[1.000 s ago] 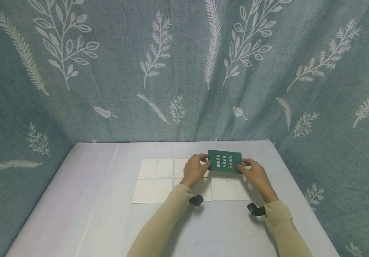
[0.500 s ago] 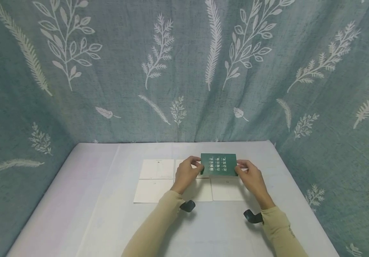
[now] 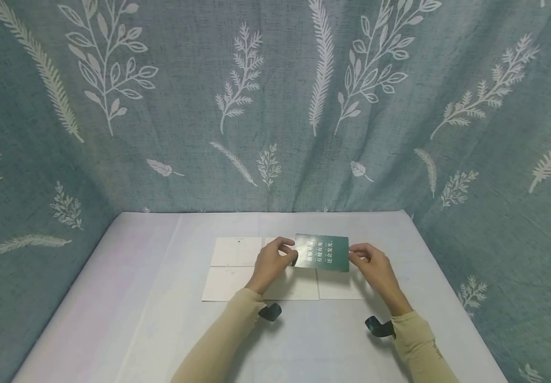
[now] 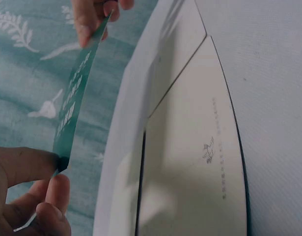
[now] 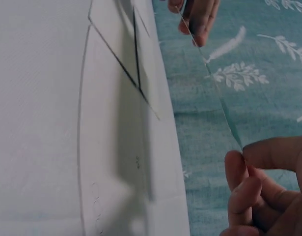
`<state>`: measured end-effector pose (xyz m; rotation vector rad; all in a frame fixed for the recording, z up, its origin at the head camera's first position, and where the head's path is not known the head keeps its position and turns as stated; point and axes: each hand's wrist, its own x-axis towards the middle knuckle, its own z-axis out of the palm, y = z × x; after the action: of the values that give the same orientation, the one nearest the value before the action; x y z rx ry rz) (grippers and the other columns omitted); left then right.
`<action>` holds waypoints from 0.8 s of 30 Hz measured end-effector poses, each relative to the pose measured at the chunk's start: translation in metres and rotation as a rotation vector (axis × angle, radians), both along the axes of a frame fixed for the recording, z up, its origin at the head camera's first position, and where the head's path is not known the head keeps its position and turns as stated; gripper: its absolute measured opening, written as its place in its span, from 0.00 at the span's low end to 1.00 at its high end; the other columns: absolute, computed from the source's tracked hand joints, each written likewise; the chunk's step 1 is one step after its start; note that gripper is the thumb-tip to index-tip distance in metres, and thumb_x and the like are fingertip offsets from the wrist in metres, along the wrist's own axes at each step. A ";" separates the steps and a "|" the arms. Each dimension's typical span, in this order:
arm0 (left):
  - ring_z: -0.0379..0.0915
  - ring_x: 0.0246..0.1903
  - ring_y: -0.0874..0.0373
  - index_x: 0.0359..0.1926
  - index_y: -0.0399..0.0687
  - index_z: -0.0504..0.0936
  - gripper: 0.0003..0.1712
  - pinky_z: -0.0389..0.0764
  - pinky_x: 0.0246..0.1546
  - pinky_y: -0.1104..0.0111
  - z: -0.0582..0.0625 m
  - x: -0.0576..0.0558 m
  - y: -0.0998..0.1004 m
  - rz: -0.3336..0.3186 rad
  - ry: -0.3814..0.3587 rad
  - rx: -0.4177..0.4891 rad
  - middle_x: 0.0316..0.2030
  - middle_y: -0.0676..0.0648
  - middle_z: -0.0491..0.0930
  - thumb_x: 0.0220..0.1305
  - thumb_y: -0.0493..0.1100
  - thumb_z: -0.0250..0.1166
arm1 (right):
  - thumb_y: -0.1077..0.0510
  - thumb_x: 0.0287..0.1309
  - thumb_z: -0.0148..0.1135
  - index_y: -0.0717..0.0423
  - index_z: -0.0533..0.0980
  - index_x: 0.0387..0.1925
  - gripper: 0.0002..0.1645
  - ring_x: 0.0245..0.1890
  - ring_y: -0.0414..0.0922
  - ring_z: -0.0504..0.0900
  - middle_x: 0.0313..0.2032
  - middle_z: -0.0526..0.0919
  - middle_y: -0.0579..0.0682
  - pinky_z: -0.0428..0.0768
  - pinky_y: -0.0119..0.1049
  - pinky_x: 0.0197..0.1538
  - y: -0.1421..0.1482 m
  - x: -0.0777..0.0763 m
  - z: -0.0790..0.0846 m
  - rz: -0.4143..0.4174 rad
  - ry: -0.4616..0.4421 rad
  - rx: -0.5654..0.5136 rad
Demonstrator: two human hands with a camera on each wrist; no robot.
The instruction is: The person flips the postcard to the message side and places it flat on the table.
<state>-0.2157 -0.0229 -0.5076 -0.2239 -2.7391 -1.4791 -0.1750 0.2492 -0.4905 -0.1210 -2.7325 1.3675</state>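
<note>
A green card (image 3: 329, 252) with white Chinese characters is held up above the table between both hands. My left hand (image 3: 272, 265) pinches its left edge between thumb and fingers. The right edge is pinched by the thumb and fingertips of my right hand (image 3: 375, 270). Seen almost edge-on, the card (image 4: 78, 96) hangs over the table in the left wrist view, and it shows as a thin strip (image 5: 223, 101) in the right wrist view. Beneath it lie several pale cards (image 3: 236, 251) in two rows, partly covered by the hands and the green card.
The pale cards lie flat on a white-covered table (image 3: 160, 319). Behind and at both sides hangs a blue-green curtain (image 3: 184, 133) with white leaf prints. Each wrist wears a black camera mount, one (image 3: 271, 312) at the left and one (image 3: 378, 326) at the right.
Both hands have carried the green card left and a little nearer the person. Its tilt has shifted, and glare now falls on its left part. The pale cards stay put.
</note>
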 end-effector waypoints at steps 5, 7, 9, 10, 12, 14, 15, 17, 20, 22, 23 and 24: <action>0.75 0.27 0.61 0.55 0.50 0.82 0.20 0.75 0.31 0.66 -0.002 0.001 -0.002 0.005 -0.016 0.019 0.36 0.53 0.85 0.63 0.47 0.68 | 0.50 0.68 0.64 0.56 0.79 0.55 0.20 0.48 0.53 0.82 0.48 0.85 0.57 0.76 0.51 0.53 0.001 0.002 -0.001 0.025 -0.005 -0.013; 0.75 0.25 0.62 0.56 0.49 0.82 0.21 0.75 0.30 0.66 -0.001 0.001 -0.002 0.005 -0.011 0.011 0.36 0.53 0.85 0.63 0.47 0.68 | 0.49 0.68 0.64 0.56 0.79 0.55 0.21 0.48 0.53 0.82 0.48 0.85 0.58 0.76 0.53 0.53 0.001 0.003 -0.001 0.031 -0.006 -0.015; 0.74 0.24 0.62 0.56 0.48 0.83 0.22 0.74 0.29 0.67 0.000 0.002 -0.002 0.005 0.001 0.002 0.35 0.53 0.85 0.62 0.47 0.68 | 0.48 0.68 0.64 0.56 0.79 0.56 0.22 0.48 0.53 0.83 0.49 0.85 0.58 0.76 0.53 0.54 0.001 0.004 0.000 0.034 -0.005 -0.015; 0.73 0.23 0.62 0.56 0.48 0.83 0.22 0.73 0.28 0.67 0.001 0.002 -0.002 0.001 0.007 -0.002 0.35 0.53 0.84 0.62 0.47 0.68 | 0.48 0.67 0.64 0.56 0.78 0.56 0.22 0.47 0.52 0.83 0.49 0.86 0.58 0.76 0.53 0.54 0.001 0.005 0.000 0.034 -0.004 -0.014; 0.72 0.23 0.62 0.56 0.47 0.85 0.21 0.72 0.27 0.68 0.002 0.004 -0.003 -0.008 0.017 -0.010 0.36 0.53 0.84 0.61 0.47 0.68 | 0.47 0.67 0.65 0.55 0.78 0.57 0.23 0.46 0.51 0.83 0.48 0.86 0.57 0.76 0.52 0.53 0.002 0.006 0.001 0.033 0.001 -0.014; 0.72 0.23 0.62 0.54 0.48 0.86 0.20 0.72 0.26 0.68 0.004 0.005 -0.003 -0.015 0.019 -0.019 0.36 0.54 0.84 0.61 0.46 0.67 | 0.47 0.67 0.65 0.54 0.78 0.58 0.24 0.44 0.49 0.83 0.47 0.86 0.56 0.76 0.50 0.52 0.003 0.008 0.000 0.038 0.011 -0.010; 0.72 0.24 0.62 0.54 0.48 0.86 0.19 0.71 0.27 0.68 0.005 0.006 -0.004 -0.019 0.018 -0.024 0.36 0.54 0.84 0.62 0.47 0.67 | 0.47 0.67 0.65 0.54 0.78 0.59 0.24 0.43 0.49 0.82 0.47 0.86 0.56 0.76 0.48 0.50 0.004 0.008 0.000 0.040 0.016 -0.006; 0.72 0.26 0.62 0.52 0.48 0.87 0.18 0.72 0.27 0.68 0.005 0.008 -0.004 -0.028 0.015 -0.032 0.36 0.54 0.84 0.63 0.47 0.67 | 0.46 0.67 0.65 0.54 0.78 0.59 0.25 0.42 0.48 0.81 0.46 0.86 0.56 0.76 0.46 0.48 0.005 0.009 -0.001 0.052 0.031 0.010; 0.74 0.30 0.62 0.51 0.48 0.86 0.17 0.74 0.31 0.67 0.004 0.011 -0.006 -0.035 0.011 -0.034 0.36 0.55 0.83 0.64 0.48 0.68 | 0.47 0.67 0.65 0.56 0.80 0.58 0.24 0.42 0.48 0.81 0.47 0.86 0.56 0.76 0.44 0.46 0.006 0.010 -0.002 0.083 0.062 0.033; 0.74 0.31 0.61 0.51 0.48 0.86 0.16 0.74 0.33 0.66 0.004 0.013 -0.006 -0.040 0.011 -0.027 0.36 0.55 0.83 0.64 0.48 0.68 | 0.48 0.68 0.65 0.56 0.81 0.56 0.22 0.44 0.49 0.81 0.48 0.86 0.56 0.77 0.45 0.47 0.007 0.010 -0.003 0.107 0.084 0.040; 0.74 0.32 0.61 0.50 0.48 0.86 0.16 0.74 0.34 0.66 0.005 0.014 -0.007 -0.042 0.008 -0.023 0.37 0.55 0.83 0.64 0.48 0.68 | 0.48 0.68 0.65 0.56 0.82 0.55 0.21 0.44 0.50 0.81 0.48 0.86 0.56 0.77 0.45 0.48 0.007 0.011 -0.003 0.117 0.092 0.041; 0.74 0.32 0.61 0.50 0.48 0.86 0.16 0.74 0.34 0.65 0.005 0.015 -0.007 -0.045 0.007 -0.020 0.37 0.55 0.82 0.64 0.48 0.67 | 0.49 0.68 0.65 0.56 0.82 0.54 0.20 0.45 0.50 0.81 0.48 0.86 0.55 0.77 0.46 0.48 0.008 0.011 -0.004 0.126 0.095 0.043</action>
<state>-0.2011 -0.0299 -0.5030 -0.2923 -2.7629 -1.4590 -0.1638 0.2568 -0.4944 0.1174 -2.7290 1.3065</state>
